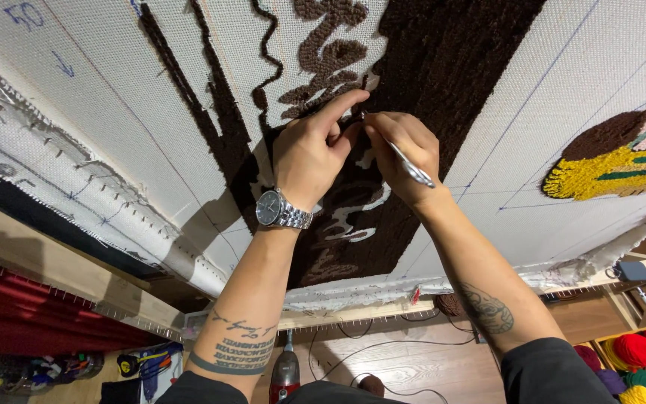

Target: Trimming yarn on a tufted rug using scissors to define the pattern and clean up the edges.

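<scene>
Two hands worked one white woven backing cloth (114, 112) stretched on a wooden frame (54, 277). The left hand (312, 153), wearing a steel wristwatch (278, 210), pressed an extended forefinger into the dark brown tufted pile (443, 67). The right hand (405, 153) pinched a slim metal tool (409, 166) there. Several yarn balls (637, 350) lay below.

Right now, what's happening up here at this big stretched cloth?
A person is working with both hands on a white backing cloth stretched on a wooden frame. The left hand, a watch on its wrist, presses its forefinger against the dark brown tufted area. The right hand holds a thin silver tool, tip at the same spot. A yellow and brown tufted patch sits to the right; balls of yarn lie below.
</scene>
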